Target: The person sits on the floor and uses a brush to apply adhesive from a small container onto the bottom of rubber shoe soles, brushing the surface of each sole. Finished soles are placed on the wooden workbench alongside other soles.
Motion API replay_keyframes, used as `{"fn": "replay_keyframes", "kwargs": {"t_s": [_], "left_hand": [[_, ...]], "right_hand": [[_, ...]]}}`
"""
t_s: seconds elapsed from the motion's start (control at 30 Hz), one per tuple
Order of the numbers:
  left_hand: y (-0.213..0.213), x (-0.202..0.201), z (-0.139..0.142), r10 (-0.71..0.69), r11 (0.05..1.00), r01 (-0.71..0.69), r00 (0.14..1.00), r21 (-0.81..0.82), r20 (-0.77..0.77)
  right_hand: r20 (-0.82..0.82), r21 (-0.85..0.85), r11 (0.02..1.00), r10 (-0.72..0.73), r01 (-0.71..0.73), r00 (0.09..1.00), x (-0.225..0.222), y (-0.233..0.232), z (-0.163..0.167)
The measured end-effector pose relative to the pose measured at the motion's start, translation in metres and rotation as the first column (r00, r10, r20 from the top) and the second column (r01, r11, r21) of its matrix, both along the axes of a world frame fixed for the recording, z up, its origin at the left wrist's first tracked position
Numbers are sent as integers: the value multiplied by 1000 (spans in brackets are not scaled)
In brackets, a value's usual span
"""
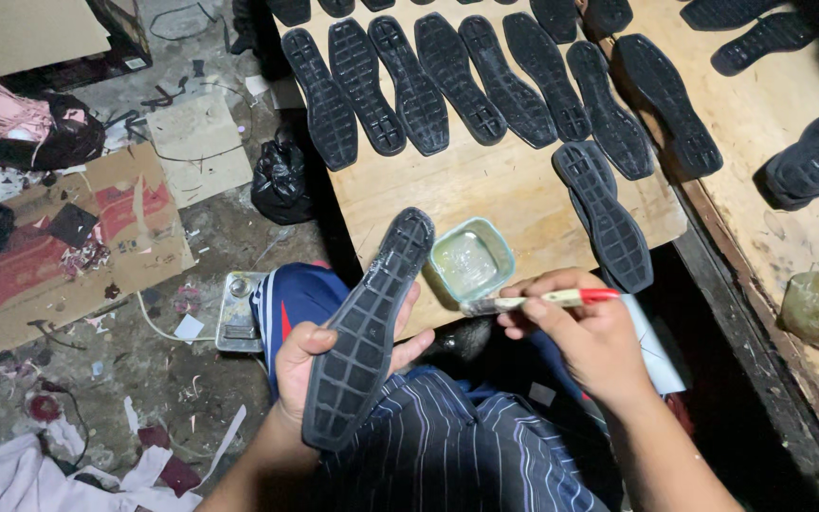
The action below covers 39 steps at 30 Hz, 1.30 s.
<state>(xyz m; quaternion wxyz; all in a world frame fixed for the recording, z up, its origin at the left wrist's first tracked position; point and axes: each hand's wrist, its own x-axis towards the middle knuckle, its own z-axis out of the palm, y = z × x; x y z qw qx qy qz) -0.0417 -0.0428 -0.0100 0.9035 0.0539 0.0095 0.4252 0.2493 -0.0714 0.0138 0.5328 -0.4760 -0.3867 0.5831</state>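
Your left hand [319, 365] fingers closed round black rubber shoe sole [367, 327], tread up, over lap. Right hand [585, 332] fingers pinch red-handled brush [533, 301], bristles at rim of pale green glue tub [471, 259] on wooden table [504, 190]. Risk: tub near edge, nudge tips it; overloaded brush drips on trousers.

Sole [367, 327]: black rubber, grid tread facing you, long axis tilted, toe toward board, held above your lap. Brush [533, 301]: red handle, pale wet bristles, lying near level, tip just beside tub [472, 258]. Tub: small, square, pale green, clear glue inside, on board edge.
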Motion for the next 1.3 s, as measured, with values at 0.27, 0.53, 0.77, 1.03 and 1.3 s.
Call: {"fn": "replay_keyframes", "kwargs": {"t_s": [0.27, 0.53, 0.77, 1.03, 1.3], "left_hand": [[-6, 14, 25, -99, 995, 101, 991, 22, -84], [-11, 15, 30, -89, 996, 87, 992, -25, -93], [-6, 13, 12, -145, 989, 143, 987, 33, 68], [3, 21, 26, -106, 994, 106, 994, 14, 1], [0, 25, 28, -168, 986, 169, 967, 11, 194]], "right_hand": [[-128, 245, 969, 63, -30, 990, -30, -22, 21], [116, 373, 923, -144, 92, 983, -28, -6, 14], [312, 132, 977, 119, -168, 943, -27, -22, 19], [500, 412, 880, 0, -238, 866, -38, -31, 41], [445, 387, 912, -60, -132, 893, -36, -15, 50]]}}
